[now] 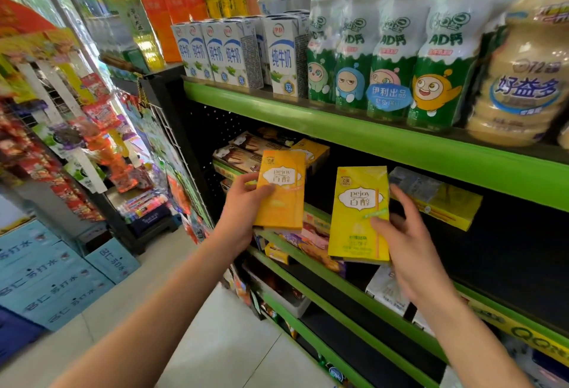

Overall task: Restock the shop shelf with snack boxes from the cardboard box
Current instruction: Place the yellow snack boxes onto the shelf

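Two snack boxes are in hand. My left hand [243,203] grips the orange box [281,190], thumb across its face; my right hand [406,243] pinches the yellow box [358,215] along its edge. Both boxes stand upright just in front of the middle shelf [508,252]. Left of the orange box, on that shelf, lie brown snack boxes [243,153]. Step in hand, as I judge: placement. Next move requires sliding each box inward onto the shelf. The cardboard box is not in view.
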The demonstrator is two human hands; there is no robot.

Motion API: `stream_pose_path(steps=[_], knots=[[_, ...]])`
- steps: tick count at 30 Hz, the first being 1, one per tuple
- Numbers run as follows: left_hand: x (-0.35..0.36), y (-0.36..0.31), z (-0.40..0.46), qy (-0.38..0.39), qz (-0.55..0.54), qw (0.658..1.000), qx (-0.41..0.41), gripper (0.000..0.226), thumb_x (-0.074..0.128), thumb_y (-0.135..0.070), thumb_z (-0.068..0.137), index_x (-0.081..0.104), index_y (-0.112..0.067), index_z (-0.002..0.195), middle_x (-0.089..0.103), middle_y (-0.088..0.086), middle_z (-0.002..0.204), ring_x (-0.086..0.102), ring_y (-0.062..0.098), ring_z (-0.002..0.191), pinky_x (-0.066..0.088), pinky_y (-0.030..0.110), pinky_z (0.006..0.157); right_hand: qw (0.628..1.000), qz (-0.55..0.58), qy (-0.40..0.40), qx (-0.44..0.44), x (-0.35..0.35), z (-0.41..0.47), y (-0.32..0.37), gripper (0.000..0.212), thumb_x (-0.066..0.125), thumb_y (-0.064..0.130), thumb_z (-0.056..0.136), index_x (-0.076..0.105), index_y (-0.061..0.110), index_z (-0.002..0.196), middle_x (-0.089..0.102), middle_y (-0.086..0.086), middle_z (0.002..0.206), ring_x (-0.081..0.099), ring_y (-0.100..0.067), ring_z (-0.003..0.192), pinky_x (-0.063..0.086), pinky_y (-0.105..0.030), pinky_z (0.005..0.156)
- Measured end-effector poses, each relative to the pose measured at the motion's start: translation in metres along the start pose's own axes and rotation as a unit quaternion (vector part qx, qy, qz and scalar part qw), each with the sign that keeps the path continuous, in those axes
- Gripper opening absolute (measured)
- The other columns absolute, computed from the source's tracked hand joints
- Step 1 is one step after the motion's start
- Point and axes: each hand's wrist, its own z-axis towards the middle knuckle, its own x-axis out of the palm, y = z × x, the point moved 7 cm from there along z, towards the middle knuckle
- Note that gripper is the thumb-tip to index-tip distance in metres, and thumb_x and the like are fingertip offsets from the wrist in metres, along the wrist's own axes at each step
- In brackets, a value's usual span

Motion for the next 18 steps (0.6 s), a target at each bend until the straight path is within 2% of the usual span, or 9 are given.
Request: stream_pose_path(steps=[2,4,7,11,12,14,15,16,18], knots=[[-0.007,-0.023,0.026,0.006,0.019,1.000,0.016,0.028,0.072,-0.013,0.087,0.060,-0.020,0.112,0.070,0.005,0.105,0.074,0.022,0.083,0.060,0.037,0.066,1.000,-0.008,-0.017,-0.001,-0.003,0.005,0.004,0.063,0.064,0.011,0.093,0.052,0.068,0.115,0.074,0.007,0.107,0.074,-0.016,0.093,0.060,-0.032,0.068],[-0.004,-0.042,0.054,0.037,0.044,0.998,0.019,0.019,0.068,-0.008,0.088,0.064,-0.014,0.106,0.074,0.006,0.093,0.074,0.020,0.072,0.060,0.033,0.061,0.999,-0.028,-0.036,0.003,-0.004,0.010,0.007,0.062,0.065,0.011,0.092,0.055,0.070,0.107,0.072,0.005,0.111,0.074,-0.014,0.092,0.060,-0.033,0.072],[0.014,-0.055,0.090,0.099,0.080,0.992,0.000,0.016,0.059,0.001,0.091,0.064,-0.008,0.102,0.075,0.006,0.076,0.071,0.021,0.065,0.059,0.033,0.063,0.996,-0.056,-0.062,0.012,-0.003,0.017,0.009,0.062,0.066,0.010,0.091,0.055,0.070,0.101,0.068,0.004,0.119,0.072,-0.016,0.098,0.057,-0.040,0.088],[0.036,-0.060,0.120,0.150,0.123,0.981,0.004,0.025,0.049,0.005,0.093,0.063,-0.015,0.092,0.071,0.002,0.076,0.063,0.015,0.064,0.048,0.028,0.058,0.990,-0.101,-0.094,0.016,0.012,0.031,0.012,0.059,0.069,0.015,0.089,0.049,0.063,0.119,0.068,0.007,0.116,0.072,-0.011,0.092,0.055,-0.036,0.088],[0.040,-0.059,0.126,0.152,0.133,0.979,0.002,0.026,0.049,0.004,0.094,0.061,-0.017,0.088,0.069,-0.004,0.069,0.060,0.012,0.062,0.044,0.025,0.056,0.988,-0.113,-0.105,0.019,0.016,0.038,0.011,0.062,0.070,0.015,0.089,0.047,0.058,0.126,0.068,0.006,0.117,0.071,-0.012,0.093,0.054,-0.037,0.090],[0.048,-0.055,0.134,0.162,0.164,0.973,0.014,0.027,0.046,0.006,0.094,0.056,-0.018,0.084,0.061,-0.014,0.049,0.056,0.003,0.046,0.039,0.015,0.042,0.983,-0.128,-0.128,0.022,0.027,0.055,0.011,0.065,0.070,0.013,0.087,0.044,0.050,0.134,0.065,0.001,0.121,0.069,-0.015,0.097,0.052,-0.040,0.095],[0.051,-0.053,0.138,0.167,0.190,0.967,0.033,0.026,0.047,0.007,0.093,0.057,-0.016,0.086,0.060,-0.015,0.048,0.054,-0.002,0.039,0.037,0.011,0.037,0.981,-0.133,-0.137,0.022,0.032,0.065,0.010,0.067,0.070,0.012,0.087,0.043,0.047,0.136,0.064,-0.002,0.123,0.068,-0.016,0.095,0.053,-0.041,0.095],[0.052,-0.051,0.142,0.172,0.218,0.959,0.059,0.024,0.050,0.007,0.092,0.060,-0.015,0.092,0.065,-0.013,0.056,0.055,-0.004,0.042,0.039,0.011,0.038,0.980,-0.140,-0.141,0.023,0.038,0.075,0.010,0.069,0.070,0.010,0.086,0.042,0.044,0.139,0.063,-0.003,0.123,0.068,-0.015,0.089,0.054,-0.040,0.092],[0.056,-0.047,0.151,0.195,0.286,0.932,0.107,0.024,0.057,0.001,0.092,0.064,-0.013,0.110,0.072,0.001,0.090,0.063,0.006,0.067,0.051,0.019,0.058,0.975,-0.165,-0.142,0.038,0.049,0.093,0.005,0.076,0.070,0.007,0.086,0.034,0.037,0.146,0.062,-0.002,0.124,0.068,-0.015,0.076,0.056,-0.038,0.080]])
